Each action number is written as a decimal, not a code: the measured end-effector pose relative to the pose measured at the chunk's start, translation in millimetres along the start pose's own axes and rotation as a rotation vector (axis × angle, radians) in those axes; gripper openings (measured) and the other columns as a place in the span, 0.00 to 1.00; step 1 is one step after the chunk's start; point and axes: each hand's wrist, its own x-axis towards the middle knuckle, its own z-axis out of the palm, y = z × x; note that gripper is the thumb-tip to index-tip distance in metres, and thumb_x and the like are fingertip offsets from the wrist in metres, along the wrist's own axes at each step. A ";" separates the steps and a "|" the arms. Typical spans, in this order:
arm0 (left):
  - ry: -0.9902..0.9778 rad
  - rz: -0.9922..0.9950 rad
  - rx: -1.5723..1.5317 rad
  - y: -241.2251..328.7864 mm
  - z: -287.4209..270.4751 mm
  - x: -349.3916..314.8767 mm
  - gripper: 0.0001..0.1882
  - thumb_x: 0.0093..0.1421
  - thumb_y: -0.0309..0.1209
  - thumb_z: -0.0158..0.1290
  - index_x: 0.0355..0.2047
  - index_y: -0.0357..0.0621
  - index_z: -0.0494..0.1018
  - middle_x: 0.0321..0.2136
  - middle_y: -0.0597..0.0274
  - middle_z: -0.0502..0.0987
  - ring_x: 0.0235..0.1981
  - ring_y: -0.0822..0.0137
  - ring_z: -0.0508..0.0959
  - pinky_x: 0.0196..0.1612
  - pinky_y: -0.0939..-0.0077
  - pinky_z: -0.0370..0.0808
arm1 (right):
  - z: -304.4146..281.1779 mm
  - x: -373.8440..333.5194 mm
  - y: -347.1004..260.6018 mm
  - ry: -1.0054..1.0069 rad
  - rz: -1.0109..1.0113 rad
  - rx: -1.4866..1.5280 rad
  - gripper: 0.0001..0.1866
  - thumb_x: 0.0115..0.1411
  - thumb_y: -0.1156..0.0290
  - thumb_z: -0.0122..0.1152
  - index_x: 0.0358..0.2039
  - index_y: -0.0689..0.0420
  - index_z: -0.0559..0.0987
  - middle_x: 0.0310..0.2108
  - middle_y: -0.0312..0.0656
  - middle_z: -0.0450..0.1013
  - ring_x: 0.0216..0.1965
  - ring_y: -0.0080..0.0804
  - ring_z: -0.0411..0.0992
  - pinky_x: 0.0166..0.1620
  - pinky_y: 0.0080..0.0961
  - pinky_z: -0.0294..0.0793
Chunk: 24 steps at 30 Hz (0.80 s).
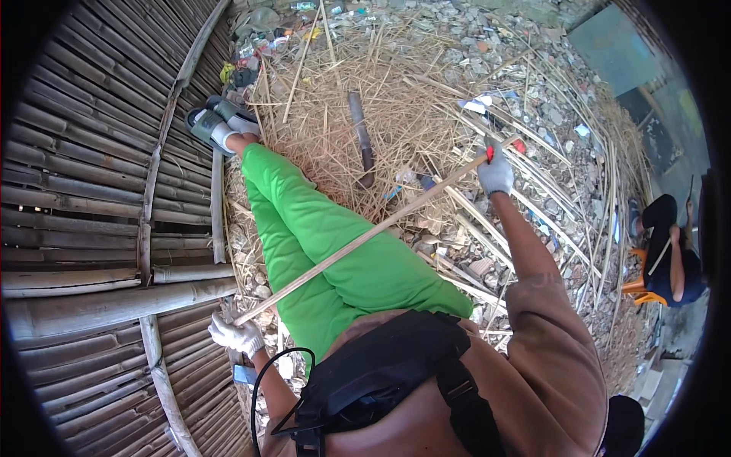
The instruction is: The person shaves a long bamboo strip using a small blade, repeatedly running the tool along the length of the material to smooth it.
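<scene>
A long bamboo strip (365, 234) lies slantwise across my green-trousered legs. My left hand (237, 336), in a white glove, is closed round its lower end beside the bamboo wall. At the upper right, my gloved right hand (496, 169) is closed on the strip near its far end. Small red patches show by these fingers; I cannot tell what they belong to. Past my knees, a large knife (359, 131) with a dark blade rests on the shavings, apart from both hands.
A bamboo slat wall (84, 160) rises close on the left. Shavings (320, 91), loose strips (552, 190) and rubble cover the ground ahead and to the right. Another person (674, 259) sits at the far right on an orange stool (636, 286), holding a thin stick.
</scene>
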 end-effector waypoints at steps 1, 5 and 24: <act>0.022 0.034 -0.005 0.5 0.0 1.5 0.24 0.66 0.35 0.61 0.60 0.40 0.74 0.41 0.45 0.78 0.40 0.40 0.77 0.43 0.41 0.73 | -2.0 -2.6 4.5 -0.001 0.011 0.010 0.28 0.71 0.47 0.60 0.68 0.39 0.73 0.47 0.55 0.84 0.48 0.62 0.82 0.51 0.54 0.80; -0.155 0.045 -0.077 -33.6 1.9 2.1 0.20 0.66 0.37 0.61 0.55 0.40 0.76 0.34 0.49 0.79 0.32 0.43 0.77 0.38 0.45 0.72 | -9.5 1.3 -0.2 0.051 -0.059 0.096 0.31 0.71 0.49 0.60 0.72 0.40 0.70 0.50 0.54 0.83 0.49 0.61 0.82 0.52 0.52 0.81; -0.922 0.105 -0.412 -82.2 -40.1 83.4 0.09 0.55 0.34 0.60 0.35 0.46 0.80 0.26 0.44 0.81 0.29 0.37 0.82 0.33 0.52 0.79 | -57.8 85.0 -31.1 -0.040 -0.289 -0.275 0.24 0.69 0.45 0.64 0.53 0.50 0.81 0.43 0.56 0.83 0.47 0.61 0.82 0.48 0.54 0.81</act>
